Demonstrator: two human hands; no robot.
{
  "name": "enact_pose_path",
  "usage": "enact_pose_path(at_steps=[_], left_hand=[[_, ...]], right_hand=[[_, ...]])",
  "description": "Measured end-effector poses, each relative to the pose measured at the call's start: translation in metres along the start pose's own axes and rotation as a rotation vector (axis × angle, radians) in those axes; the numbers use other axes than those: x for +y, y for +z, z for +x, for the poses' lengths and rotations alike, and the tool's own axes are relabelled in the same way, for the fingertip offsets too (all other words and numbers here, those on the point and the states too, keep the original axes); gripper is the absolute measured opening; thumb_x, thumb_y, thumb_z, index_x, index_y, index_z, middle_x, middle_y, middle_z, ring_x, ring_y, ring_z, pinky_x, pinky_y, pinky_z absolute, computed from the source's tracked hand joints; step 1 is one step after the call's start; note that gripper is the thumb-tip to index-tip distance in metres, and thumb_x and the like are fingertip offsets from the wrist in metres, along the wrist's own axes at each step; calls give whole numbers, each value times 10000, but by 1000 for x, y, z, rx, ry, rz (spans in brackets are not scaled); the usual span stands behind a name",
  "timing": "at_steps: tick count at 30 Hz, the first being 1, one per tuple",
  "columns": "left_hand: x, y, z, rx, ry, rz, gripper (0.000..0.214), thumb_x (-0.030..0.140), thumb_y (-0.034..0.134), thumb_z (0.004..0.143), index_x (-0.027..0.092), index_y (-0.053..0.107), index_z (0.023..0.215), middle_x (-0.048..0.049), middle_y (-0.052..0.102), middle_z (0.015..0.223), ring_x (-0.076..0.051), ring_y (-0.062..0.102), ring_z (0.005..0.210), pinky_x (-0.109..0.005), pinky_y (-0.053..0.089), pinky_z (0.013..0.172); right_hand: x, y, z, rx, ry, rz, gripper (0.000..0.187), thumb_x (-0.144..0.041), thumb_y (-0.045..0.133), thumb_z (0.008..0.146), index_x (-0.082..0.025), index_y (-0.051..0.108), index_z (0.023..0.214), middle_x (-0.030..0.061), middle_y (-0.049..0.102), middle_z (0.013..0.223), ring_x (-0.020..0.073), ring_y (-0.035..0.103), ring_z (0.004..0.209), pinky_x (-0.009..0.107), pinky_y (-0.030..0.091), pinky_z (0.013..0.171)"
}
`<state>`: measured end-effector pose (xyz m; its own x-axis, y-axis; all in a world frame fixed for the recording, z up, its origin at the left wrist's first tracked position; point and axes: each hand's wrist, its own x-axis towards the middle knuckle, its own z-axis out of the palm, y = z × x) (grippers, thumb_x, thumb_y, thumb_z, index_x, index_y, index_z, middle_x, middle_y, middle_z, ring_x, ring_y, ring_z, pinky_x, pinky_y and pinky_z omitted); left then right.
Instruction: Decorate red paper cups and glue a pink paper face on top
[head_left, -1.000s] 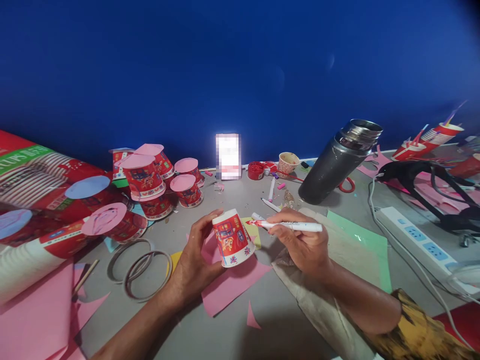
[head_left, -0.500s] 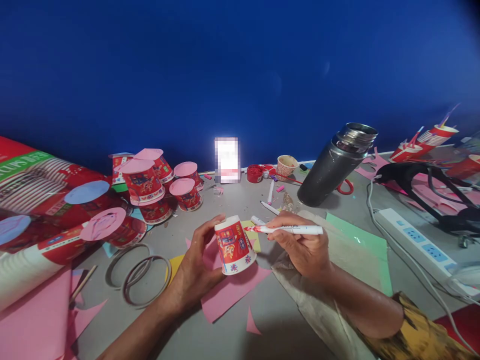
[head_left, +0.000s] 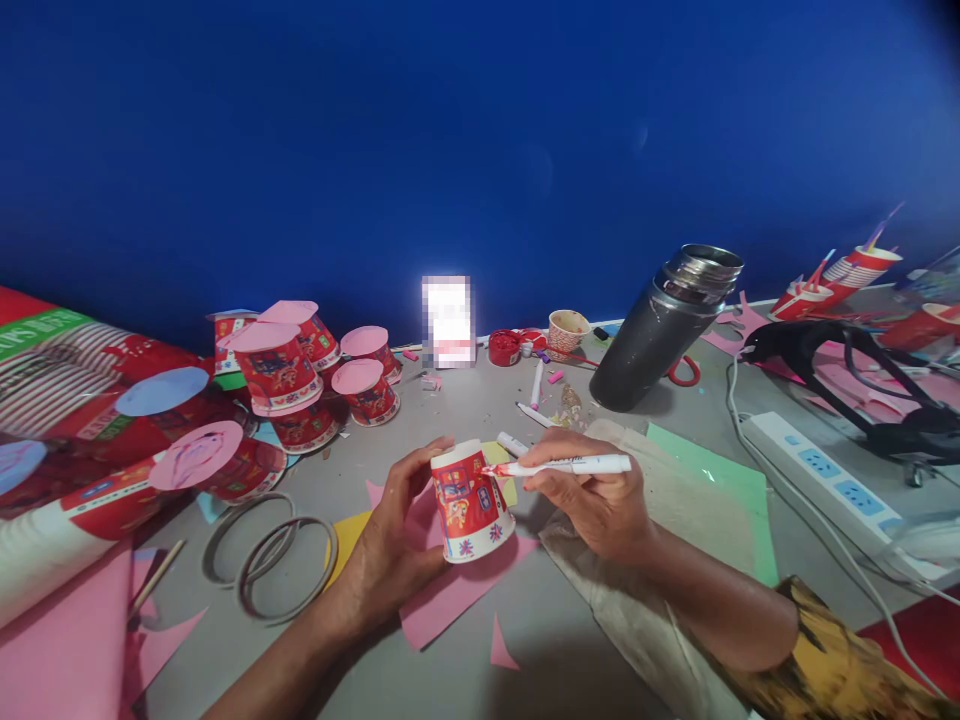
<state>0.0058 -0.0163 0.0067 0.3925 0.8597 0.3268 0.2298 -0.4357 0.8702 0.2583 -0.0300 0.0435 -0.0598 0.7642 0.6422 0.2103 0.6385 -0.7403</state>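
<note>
Though aslant, cup narrow-end up

From where I sit, the glowing white rectangular screen at the back edge of the table is blurred into blocks. Some fingertips of the left hand vanish behind the red-and-white printed paper cup. I can't read the small lettering on the slim white plastic marker. Leftward, the picture's edge cuts a pale blue paper disc.
</note>
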Motion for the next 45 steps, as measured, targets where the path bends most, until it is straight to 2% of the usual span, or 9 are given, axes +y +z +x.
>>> enact_pose_path(at_steps=[6, 13, 18, 23, 27, 32, 35, 40, 45], left_hand=[[-4, 1, -1, 11, -18, 25, 823, 383, 908, 808, 318, 439, 1480, -181, 521, 1630, -366, 557, 1478, -575, 499, 1206], [1, -1, 1, 9, -123, -93, 830, 382, 941, 756, 318, 462, 1430, -163, 550, 1592, -363, 553, 1479, -558, 482, 1218], [11, -8, 2, 19, -360, -401, 993, 363, 1005, 642, 338, 416, 1440, -112, 678, 1414, -360, 684, 1294, -412, 624, 998], [24, -8, 3, 73, -530, -512, 1082, 351, 1023, 592, 311, 400, 1474, -72, 751, 1214, -283, 753, 1018, -311, 615, 808], [24, -8, 2, 69, -567, -572, 1131, 349, 1042, 547, 314, 433, 1500, -74, 755, 1210, -271, 737, 1013, -298, 593, 809], [20, -14, -1, -57, -616, -749, 1111, 470, 1029, 547, 292, 523, 1520, -96, 766, 1214, -276, 727, 1046, -337, 576, 917], [17, -16, -1, -71, -640, -790, 1093, 493, 1023, 544, 281, 563, 1512, -81, 783, 1130, -283, 724, 1059, -344, 570, 938], [13, -15, 1, -57, -608, -816, 1123, 405, 1024, 576, 326, 496, 1564, -48, 793, 1060, -260, 740, 1005, -317, 581, 887], [22, -9, 3, -15, -623, -837, 1150, 347, 1047, 541, 322, 500, 1551, -89, 770, 1256, -270, 755, 1017, -316, 600, 864]], right_hand=[[2, 0, 2, 126, 69, -28, 105, -301, 736, 998, -232, 809, 968, 27, 806, 879, 151, 709, 685, 269, 545, 624], [3, 3, 3, 91, 85, 22, 165, -356, 735, 1002, -215, 804, 950, 29, 790, 818, 143, 698, 673, 253, 534, 616], [6, 2, 5, 125, 222, 115, 194, -400, 755, 985, -213, 794, 950, 19, 771, 736, 143, 703, 633, 235, 524, 571], [1, 3, 1, 98, 257, 216, 167, -387, 786, 957, -221, 792, 966, 24, 783, 772, 142, 710, 656, 237, 543, 594], [-4, 3, 1, 105, 358, 346, 214, -423, 808, 933, -214, 768, 955, 16, 760, 702, 132, 674, 609, 228, 519, 564], [-1, 1, 9, 138, 415, 414, 279, -465, 842, 896, -200, 753, 888, 14, 743, 663, 114, 633, 584, 217, 487, 558], [4, 0, 10, 150, 455, 459, 297, -485, 846, 889, -201, 759, 891, 17, 751, 665, 100, 593, 563, 210, 458, 536], [11, 1, 6, 122, 470, 454, 305, -507, 782, 943, -215, 784, 1032, 47, 796, 785, 108, 577, 579, 219, 440, 506], [12, 5, 4, 78, 499, 354, 393, -548, 767, 936, -249, 749, 1190, 67, 805, 997, 142, 632, 722, 252, 519, 591]])
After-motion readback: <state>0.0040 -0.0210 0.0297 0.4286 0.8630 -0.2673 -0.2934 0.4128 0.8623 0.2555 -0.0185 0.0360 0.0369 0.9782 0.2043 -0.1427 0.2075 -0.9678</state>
